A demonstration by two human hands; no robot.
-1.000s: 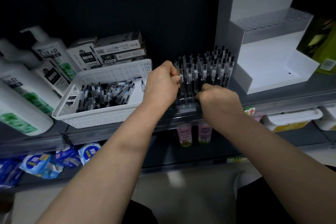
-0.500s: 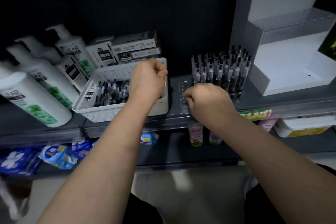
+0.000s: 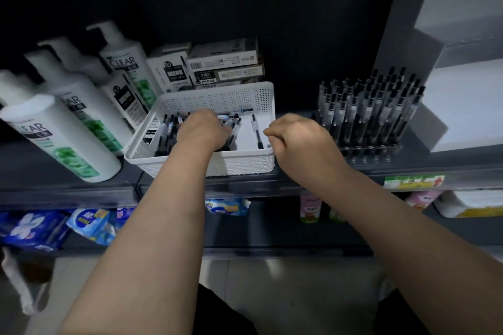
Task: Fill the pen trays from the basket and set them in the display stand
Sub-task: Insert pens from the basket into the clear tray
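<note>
Reaching into the white perforated plastic basket [image 3: 217,99], we are curling our left hand [image 3: 202,129] over a loose heap of slim pens [image 3: 174,130] with clear barrels and black caps. The left grip is clenched down among them, but we cannot tell whether any pen is actually caught in it. One pen [image 3: 257,132] is lying alone on the basket's smooth bare floor, just right of that grip. Our right hand [image 3: 302,141] is hovering at the basket's right rim, fingers folded into a loose fist that appears empty. Beyond and to the right of the right grip, a clear moulded tray [image 3: 367,151] is sitting on the dark shelf [image 3: 449,163], packed with upright pens. Further right the stepped white display stand [image 3: 462,103] is rising in blocky tiers. Left of the left grip, rounded glossy shampoo bottles [image 3: 68,130] are leaning; behind the basket, flat cardboard boxes [image 3: 223,60] are stacked.
</note>
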